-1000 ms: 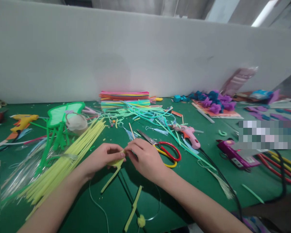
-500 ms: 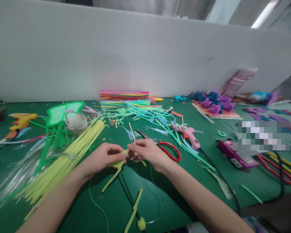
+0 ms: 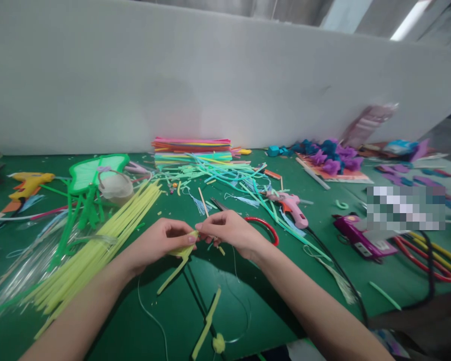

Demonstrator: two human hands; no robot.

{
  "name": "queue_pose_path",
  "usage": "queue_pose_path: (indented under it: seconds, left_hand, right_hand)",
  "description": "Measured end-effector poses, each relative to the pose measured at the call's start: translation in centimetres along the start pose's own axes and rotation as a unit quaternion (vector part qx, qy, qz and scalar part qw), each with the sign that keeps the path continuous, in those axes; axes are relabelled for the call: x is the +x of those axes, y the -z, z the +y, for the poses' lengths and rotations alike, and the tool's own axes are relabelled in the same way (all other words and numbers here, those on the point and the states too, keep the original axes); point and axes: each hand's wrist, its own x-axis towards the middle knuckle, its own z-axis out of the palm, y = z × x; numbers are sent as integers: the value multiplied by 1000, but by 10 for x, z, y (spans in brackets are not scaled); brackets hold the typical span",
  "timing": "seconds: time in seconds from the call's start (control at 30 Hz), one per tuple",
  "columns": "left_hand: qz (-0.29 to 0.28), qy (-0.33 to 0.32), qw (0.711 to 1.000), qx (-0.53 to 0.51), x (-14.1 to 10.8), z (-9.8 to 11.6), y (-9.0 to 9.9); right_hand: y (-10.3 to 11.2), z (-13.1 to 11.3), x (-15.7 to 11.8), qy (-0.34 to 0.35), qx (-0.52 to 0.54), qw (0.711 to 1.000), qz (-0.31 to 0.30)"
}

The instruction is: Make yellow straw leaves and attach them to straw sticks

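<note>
My left hand [image 3: 169, 239] pinches a folded yellow pipe cleaner [image 3: 184, 252], one loose end of which slants down toward me. The fingertips of my right hand [image 3: 225, 230] are pressed together at the far tip of that piece; what lies between them is hidden. A thin clear thread [image 3: 236, 265] hangs below the right hand. Just behind that hand lie red-handled scissors [image 3: 266, 224], partly covered by it, and a thin wooden stick [image 3: 203, 200]. Nearer to me rest a loose yellow pipe cleaner length [image 3: 207, 321] and a small yellow fuzzy ball [image 3: 218, 343].
A bundle of yellow pipe cleaners [image 3: 108, 235] lies left, beside a green winged shape [image 3: 93, 173] and a yellow glue gun [image 3: 28, 184]. At right are a pink glue gun [image 3: 293, 208] with its cord and a purple device [image 3: 363, 238]. Coloured stems [image 3: 191, 148] pile against the wall.
The view has shifted slightly, and my right hand now covers more of the scissors. Both hands keep nearly the same pinch on the yellow piece.
</note>
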Motion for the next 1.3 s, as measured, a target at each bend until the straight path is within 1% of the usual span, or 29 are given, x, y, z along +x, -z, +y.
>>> queue_pose_path:
  seconds: [0.17,0.3,0.43,0.5,0.6,0.7,0.9,1.17,1.23,1.3]
  left_hand:
    - [-1,-4,1000,7,1,1,0]
    - [-5,11,1000,-4,1,1,-1]
    - [-9,-1,1000,0,0,1,-2]
    - [-22,-1,1000,5,-2,1,-1]
    - [-38,9,999,0,-2,0,2]
    - [-35,6,999,-11,0,-2,3]
    - [-36,0,999,-21,2,-5,4]
    - [-31,-5,999,-14,1,-4,3]
    - [-32,0,999,-12,0,-2,3]
    - [-38,3,999,-1,-2,-1,5]
  right_hand:
    - [3,1,-1,42,-40,998,-14]
    - [3,0,-3,69,-98,993,-10]
    - [3,-1,-4,101,-138,985,-12]
    - [3,-2,-5,102,-149,984,-5]
    - [3,-3,-6,87,-142,986,-5]
    - [3,-2,-6,77,-120,989,-25]
    - [5,1,-4,99,-108,988,-45]
    - [1,-2,-7,124,-189,974,-4]
    - [-1,-2,-7,133,-209,969,16]
    - [-2,-3,-7,142,-223,963,50]
